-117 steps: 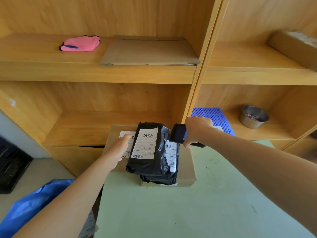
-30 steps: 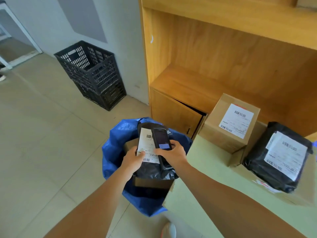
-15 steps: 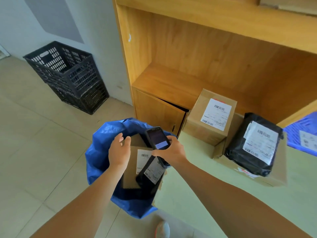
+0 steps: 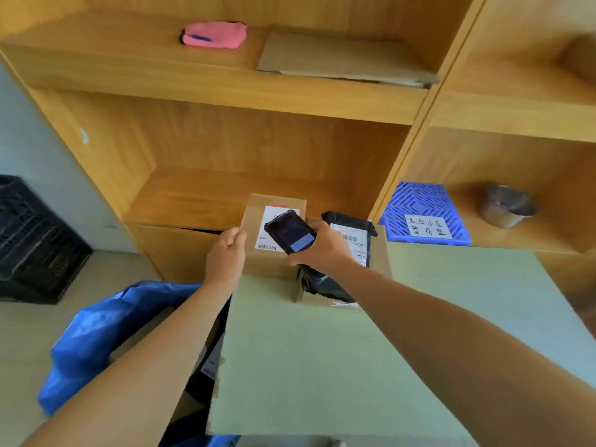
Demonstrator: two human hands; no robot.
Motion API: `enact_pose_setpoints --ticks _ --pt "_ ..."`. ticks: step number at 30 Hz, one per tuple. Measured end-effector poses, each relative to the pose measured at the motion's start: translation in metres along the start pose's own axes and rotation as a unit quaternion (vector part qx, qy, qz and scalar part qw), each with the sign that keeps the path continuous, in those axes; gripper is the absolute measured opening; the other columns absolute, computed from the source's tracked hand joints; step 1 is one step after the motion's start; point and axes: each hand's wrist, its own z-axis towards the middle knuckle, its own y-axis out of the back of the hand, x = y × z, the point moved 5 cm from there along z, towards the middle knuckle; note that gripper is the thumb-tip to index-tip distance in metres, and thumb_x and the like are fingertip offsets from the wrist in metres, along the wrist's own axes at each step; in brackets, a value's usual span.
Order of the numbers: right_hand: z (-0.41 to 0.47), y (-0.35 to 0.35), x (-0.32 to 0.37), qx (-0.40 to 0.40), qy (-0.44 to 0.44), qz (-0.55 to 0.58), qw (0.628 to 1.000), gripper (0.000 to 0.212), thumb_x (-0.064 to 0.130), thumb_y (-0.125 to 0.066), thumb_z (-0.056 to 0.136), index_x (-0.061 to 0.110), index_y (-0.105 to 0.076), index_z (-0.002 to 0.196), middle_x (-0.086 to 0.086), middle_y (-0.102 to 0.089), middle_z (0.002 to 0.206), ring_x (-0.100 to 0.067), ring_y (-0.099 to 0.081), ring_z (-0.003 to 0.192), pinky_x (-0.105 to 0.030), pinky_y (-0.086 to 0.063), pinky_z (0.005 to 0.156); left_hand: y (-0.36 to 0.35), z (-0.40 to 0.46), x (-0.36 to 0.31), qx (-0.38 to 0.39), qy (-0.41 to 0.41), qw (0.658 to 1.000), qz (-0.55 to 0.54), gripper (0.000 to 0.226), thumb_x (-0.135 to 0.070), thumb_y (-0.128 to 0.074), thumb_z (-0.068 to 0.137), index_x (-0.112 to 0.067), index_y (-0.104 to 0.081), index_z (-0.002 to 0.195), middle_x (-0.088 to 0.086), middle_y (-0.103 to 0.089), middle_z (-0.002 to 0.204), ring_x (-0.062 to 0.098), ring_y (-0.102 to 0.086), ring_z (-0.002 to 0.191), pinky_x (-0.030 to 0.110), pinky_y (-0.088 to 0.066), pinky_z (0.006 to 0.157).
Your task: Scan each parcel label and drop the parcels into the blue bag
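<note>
a white slip [image 4: 426, 226] on the blue basket [image 4: 419, 201] bears handwritten chinese characters in two rows, too blurred to read surely. the box label [image 4: 269, 230] and the black bag's label [image 4: 354, 245] show barcodes only; their print is illegible.

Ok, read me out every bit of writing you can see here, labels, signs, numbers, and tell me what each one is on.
"太白小区 留存筐", roughly, handwritten on the paper sign on the blue basket; the strokes are blurred.
Label on the cardboard box: barcode and print, too blurred to read.
Label on the black poly bag: barcode, text too small.
Scanner screen in the right hand: unreadable.
</note>
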Motion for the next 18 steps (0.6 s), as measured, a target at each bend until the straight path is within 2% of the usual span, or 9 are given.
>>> enact_pose_setpoints --ticks 3,5,7,11,15,18 --pt "0.003 0.048 -0.027 -0.019 -0.017 -0.044 0.999 0.085 0.045 -0.092 0.061 0.020 -0.048 0.130 0.004 -0.059 0.101 -0.018 -0.061 0.092 -0.029 -0.055 0.067 -0.033 -0.001 -0.029 0.058 -0.012 0.998 -0.003 0.047 -0.046 -0.043 0.093 -0.021 -0.060 0.130 0.007 -0.063 0.130 0.029 -0.059 0.118 0.044 -0.046 0.101" --pt "0.004 0.073 -0.041 -0.026 -0.023 -0.091 0.995 0.087 0.048 -0.091 0.059 0.021 -0.049 0.131 0.005 -0.059 0.097 -0.017 -0.061 0.087 -0.031 -0.057 0.068 -0.053 -0.003 -0.040 0.088 -0.020 0.996 0.025 0.050 -0.050 -0.044 0.091 -0.025 -0.059 0.131 0.000 -0.063 0.131 0.022 -0.062 0.113 0.044 -0.049 0.099" --pt "0.001 0.094 -0.055 -0.027 -0.029 -0.130 0.991 0.087 0.047 -0.090 0.059 0.023 -0.048 0.131 0.004 -0.059 0.096 -0.016 -0.061 0.087 -0.032 -0.058 0.069 -0.074 -0.008 -0.048 0.109 -0.029 0.992 0.056 0.048 -0.049 -0.044 0.094 -0.026 -0.056 0.134 -0.003 -0.060 0.135 0.019 -0.058 0.116 0.039 -0.047 0.099" --pt "-0.004 0.127 -0.081 -0.020 -0.027 -0.222 0.975 0.086 0.052 -0.087 0.059 0.023 -0.048 0.130 0.003 -0.059 0.098 -0.019 -0.061 0.088 -0.033 -0.056 0.069 -0.115 -0.014 -0.062 0.127 -0.016 0.989 0.069 0.045 -0.043 -0.045 0.098 -0.022 -0.056 0.136 -0.002 -0.056 0.140 0.022 -0.049 0.128 0.036 -0.038 0.104" --pt "-0.009 0.150 -0.104 0.002 -0.032 -0.299 0.954 0.075 0.057 -0.086 0.060 0.022 -0.051 0.117 0.002 -0.061 0.094 -0.020 -0.060 0.085 -0.031 -0.048 0.063 -0.140 -0.016 -0.069 0.136 0.021 0.990 0.033 0.048 -0.044 -0.047 0.094 -0.024 -0.054 0.137 0.000 -0.055 0.139 0.024 -0.048 0.128 0.048 -0.040 0.108" --pt "-0.012 0.164 -0.117 0.018 -0.033 -0.332 0.942 0.072 0.053 -0.086 0.063 0.020 -0.049 0.115 -0.001 -0.061 0.096 -0.021 -0.057 0.084 -0.030 -0.041 0.061 -0.152 -0.019 -0.075 0.141 0.043 0.989 0.019 0.051 -0.049 -0.048 0.085 -0.027 -0.058 0.129 -0.001 -0.059 0.127 0.024 -0.050 0.121 0.049 -0.041 0.107"
